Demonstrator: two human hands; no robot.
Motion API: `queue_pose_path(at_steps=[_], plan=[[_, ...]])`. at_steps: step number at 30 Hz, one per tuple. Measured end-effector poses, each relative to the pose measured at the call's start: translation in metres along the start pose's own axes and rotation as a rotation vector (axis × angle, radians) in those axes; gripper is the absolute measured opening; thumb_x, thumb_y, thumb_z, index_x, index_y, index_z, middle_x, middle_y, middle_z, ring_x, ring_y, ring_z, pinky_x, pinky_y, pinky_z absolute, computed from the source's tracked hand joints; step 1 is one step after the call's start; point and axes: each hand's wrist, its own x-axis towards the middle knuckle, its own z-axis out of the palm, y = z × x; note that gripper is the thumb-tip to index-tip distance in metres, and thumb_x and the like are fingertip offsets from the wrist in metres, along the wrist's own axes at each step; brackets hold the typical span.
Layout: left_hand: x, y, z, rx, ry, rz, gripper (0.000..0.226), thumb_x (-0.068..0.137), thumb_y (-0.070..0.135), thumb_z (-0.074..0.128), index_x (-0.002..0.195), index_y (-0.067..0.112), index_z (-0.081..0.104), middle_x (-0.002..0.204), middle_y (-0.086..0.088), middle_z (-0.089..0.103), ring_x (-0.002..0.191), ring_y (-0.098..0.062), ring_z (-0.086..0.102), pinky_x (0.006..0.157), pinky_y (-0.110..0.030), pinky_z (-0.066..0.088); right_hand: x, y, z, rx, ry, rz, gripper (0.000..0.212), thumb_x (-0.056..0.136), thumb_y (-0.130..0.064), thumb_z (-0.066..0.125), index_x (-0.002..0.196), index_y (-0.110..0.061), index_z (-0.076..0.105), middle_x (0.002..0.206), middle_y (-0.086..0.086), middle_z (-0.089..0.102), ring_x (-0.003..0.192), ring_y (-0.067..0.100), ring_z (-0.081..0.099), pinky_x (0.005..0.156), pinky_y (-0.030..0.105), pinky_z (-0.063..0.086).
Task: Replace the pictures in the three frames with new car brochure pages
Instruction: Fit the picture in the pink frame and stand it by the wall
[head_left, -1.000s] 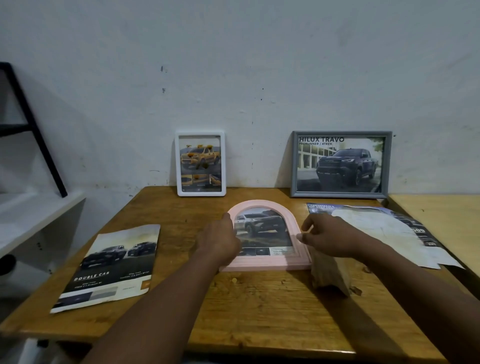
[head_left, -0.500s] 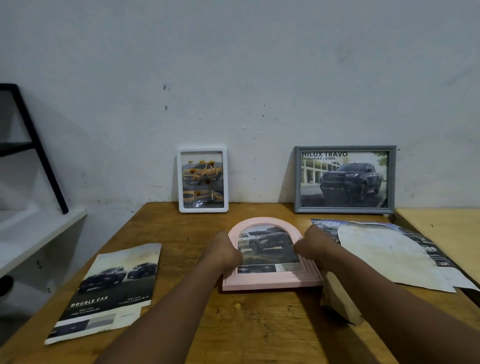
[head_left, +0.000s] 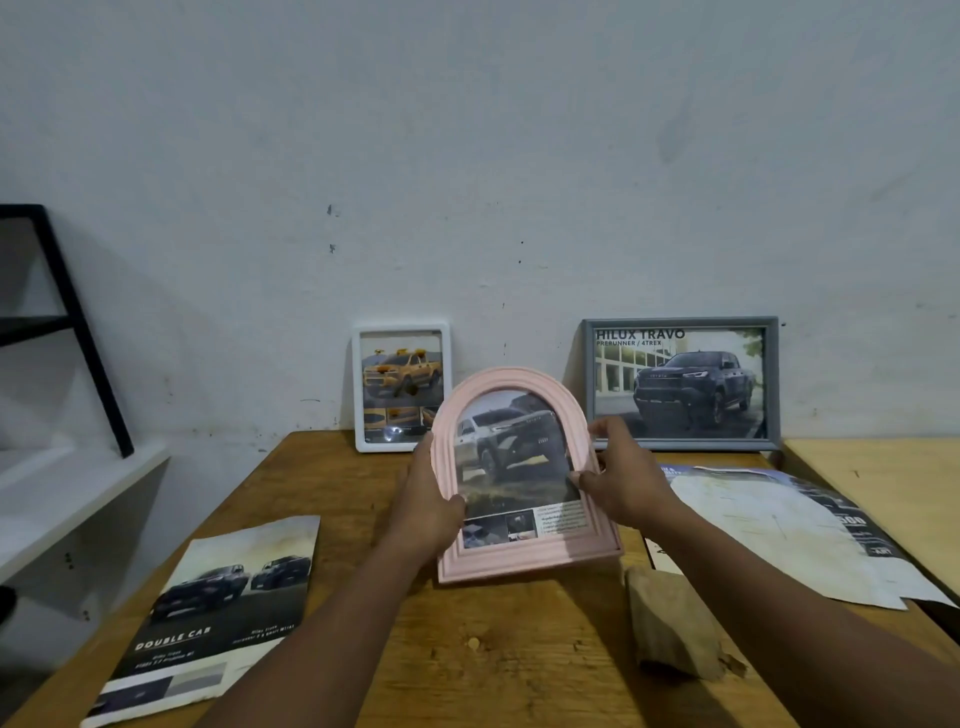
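Observation:
A pink arched frame (head_left: 519, 558) with a white pickup picture is lifted off the wooden table (head_left: 493, 665) and tilted up towards me. My left hand (head_left: 428, 501) grips its left edge and my right hand (head_left: 618, 480) grips its right edge. A small white frame (head_left: 358, 389) showing a yellow truck leans against the wall behind. A grey landscape frame (head_left: 774, 384) with a dark pickup leans at the back right. A brochure page (head_left: 208, 613) reading "Double Cab" lies at the front left.
Cut brochure sheets (head_left: 779, 530) lie at the right of the table. A brown scrap of paper (head_left: 670, 623) lies under my right forearm. A white shelf (head_left: 67, 499) with a black stand (head_left: 78, 322) is at the left. A second, lighter table (head_left: 883, 488) adjoins at the right.
The pink frame lay flat on the table with both hands at its sides. Both hands have now lifted it and tipped it upright.

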Motion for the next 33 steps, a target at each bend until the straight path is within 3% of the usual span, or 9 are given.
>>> queue_pose_path(at_steps=[2,3,7,9,13,18,24,29,33], plan=[[-0.003,0.005,-0.001,0.068,0.040,0.068,0.092,0.094,0.001,0.065,0.158,0.046,0.017,0.141,0.007,0.036,0.111,-0.011,0.051,0.070,-0.015,0.053,-0.002,-0.002,-0.001,-0.017,0.070,-0.075,0.062,0.087,-0.019,0.074,0.134,-0.027,0.035,0.127,0.008,0.061,0.109,0.032,0.065,0.084,0.047,0.058],[-0.003,0.006,-0.001,0.112,0.054,0.110,0.092,0.096,0.002,0.062,0.160,0.045,0.012,0.142,0.007,0.029,0.107,-0.009,0.050,0.063,-0.009,0.046,-0.002,-0.002,0.000,-0.035,0.105,-0.115,0.066,0.087,-0.020,0.074,0.138,-0.029,0.032,0.129,0.007,0.061,0.109,0.032,0.065,0.084,0.047,0.058],[-0.002,0.007,0.005,0.344,0.119,0.292,0.096,0.098,0.005,0.061,0.161,0.040,-0.003,0.160,0.013,-0.003,0.110,-0.010,0.050,0.056,-0.010,0.041,-0.002,0.000,0.004,-0.095,0.210,-0.203,0.085,0.088,-0.026,0.073,0.150,-0.038,0.016,0.141,0.004,0.055,0.118,0.033,0.061,0.090,0.049,0.055],[0.000,0.008,0.008,0.403,0.123,0.308,0.099,0.099,0.009,0.060,0.159,0.039,-0.013,0.161,0.014,-0.010,0.106,-0.010,0.051,0.054,-0.012,0.042,0.000,0.004,0.006,-0.126,0.224,-0.212,0.091,0.090,-0.028,0.070,0.154,-0.041,0.007,0.145,0.004,0.051,0.122,0.033,0.058,0.091,0.049,0.054],[0.011,0.006,0.014,0.424,0.130,0.313,0.103,0.101,0.014,0.059,0.154,0.045,-0.022,0.165,0.009,-0.010,0.112,-0.010,0.052,0.064,-0.014,0.048,0.009,0.018,0.012,-0.197,0.194,-0.224,0.091,0.093,-0.033,0.065,0.154,-0.044,-0.001,0.144,0.007,0.049,0.125,0.030,0.053,0.094,0.047,0.052],[0.035,0.004,0.020,0.464,0.122,0.347,0.098,0.101,0.015,0.060,0.158,0.040,-0.016,0.163,0.010,-0.007,0.105,-0.001,0.041,0.058,-0.008,0.040,0.035,0.026,0.019,-0.233,0.199,-0.214,0.088,0.095,-0.036,0.062,0.154,-0.043,-0.001,0.148,0.007,0.045,0.129,0.030,0.050,0.097,0.047,0.051],[0.081,-0.003,0.025,0.434,0.134,0.409,0.099,0.100,0.014,0.061,0.158,0.041,-0.015,0.159,0.016,-0.004,0.114,-0.001,0.037,0.074,-0.011,0.048,0.082,0.027,0.027,-0.214,0.206,-0.245,0.090,0.093,-0.034,0.064,0.153,-0.046,-0.002,0.150,0.007,0.043,0.131,0.030,0.049,0.097,0.051,0.051],[0.123,-0.004,0.030,0.406,0.137,0.439,0.102,0.100,0.013,0.062,0.156,0.044,-0.017,0.162,0.014,-0.005,0.137,-0.013,0.037,0.097,-0.025,0.050,0.127,0.026,0.033,-0.222,0.235,-0.278,0.092,0.092,-0.030,0.066,0.153,-0.046,-0.001,0.149,0.008,0.043,0.127,0.030,0.052,0.093,0.050,0.053],[0.148,-0.005,0.038,0.452,0.164,0.434,0.099,0.101,0.014,0.060,0.158,0.041,-0.016,0.166,0.007,-0.008,0.141,-0.016,0.035,0.097,-0.021,0.043,0.156,0.027,0.038,-0.274,0.264,-0.262,0.094,0.093,-0.030,0.065,0.152,-0.047,-0.005,0.144,0.010,0.047,0.120,0.030,0.056,0.088,0.046,0.056]])
